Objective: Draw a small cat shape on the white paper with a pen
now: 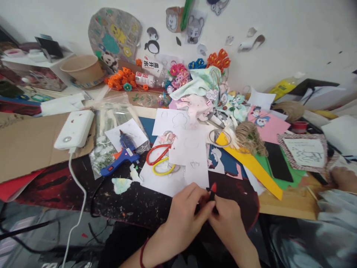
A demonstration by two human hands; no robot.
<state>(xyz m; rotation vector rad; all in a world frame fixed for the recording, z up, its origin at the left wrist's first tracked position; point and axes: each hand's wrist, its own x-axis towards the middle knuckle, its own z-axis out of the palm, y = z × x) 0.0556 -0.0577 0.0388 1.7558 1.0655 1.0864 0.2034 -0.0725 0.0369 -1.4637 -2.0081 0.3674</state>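
My left hand [186, 212] and my right hand [227, 216] meet at the near edge of the dark table [150, 203]. Between their fingers is a small black piece with a red tip [213, 187], pointing up; both hands' fingers are closed on it. Just beyond the hands lie white sheets [192, 149] with faint pencil drawings. Scissors with one red and one yellow handle loop [160, 169] rest on the paper, their blades hidden. Pale green scraps [122, 185] lie to the left.
A blue glue gun [122, 158] and white power strip [75, 128] with cable are at left. Twine [251, 137], a yellow strip [251, 167] and a black phone-like slab [279, 162] are at right. Another person's hand [344, 178] shows at far right. Craft flowers [122, 79] stand behind.
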